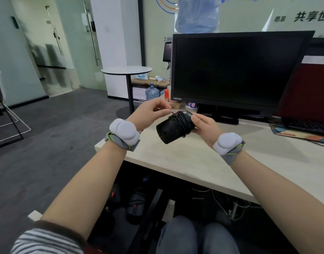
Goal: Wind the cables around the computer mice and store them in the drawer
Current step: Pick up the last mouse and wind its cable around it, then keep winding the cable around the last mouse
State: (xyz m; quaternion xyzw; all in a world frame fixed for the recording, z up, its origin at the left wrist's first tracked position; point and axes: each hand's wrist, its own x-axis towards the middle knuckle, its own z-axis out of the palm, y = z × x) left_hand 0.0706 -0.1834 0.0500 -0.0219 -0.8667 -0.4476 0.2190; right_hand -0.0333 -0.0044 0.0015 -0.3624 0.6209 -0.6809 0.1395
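Above desk (194, 162), cable-wound mouse (173, 126) in right hand (203, 126).

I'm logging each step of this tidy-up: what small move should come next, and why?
Probably tuck the cable end. The thin black cable already coils round the black computer mouse held by the right hand, while the left hand pinches its last short stretch.

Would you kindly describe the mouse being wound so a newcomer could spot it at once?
Find the black monitor on the pale desk. In front of it, both hands hold a black mouse in the air. Unlike the keyboard lying flat, it has cable coiled round it.
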